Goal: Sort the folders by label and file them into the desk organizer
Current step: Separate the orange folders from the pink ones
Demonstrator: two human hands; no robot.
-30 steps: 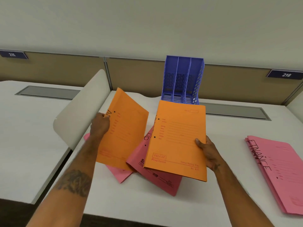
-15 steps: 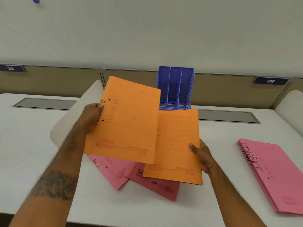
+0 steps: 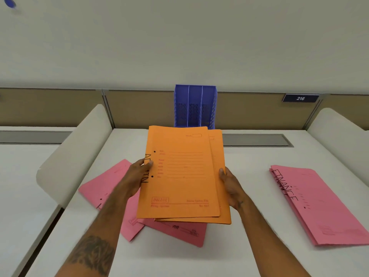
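Orange folders (image 3: pixel 182 172), light, thin card that will likely flex and slide apart, held above the desk (image 3: pixel 249 176) before the blue organizer (image 3: pixel 194 106): your left hand (image 3: pixel 137 174) and right hand (image 3: pixel 229 186) pinch opposite long edges.

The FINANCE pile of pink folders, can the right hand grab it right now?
Probably not yet. The right hand is busy gripping the orange folders. The desk between it and the FINANCE pile looks clear, though.
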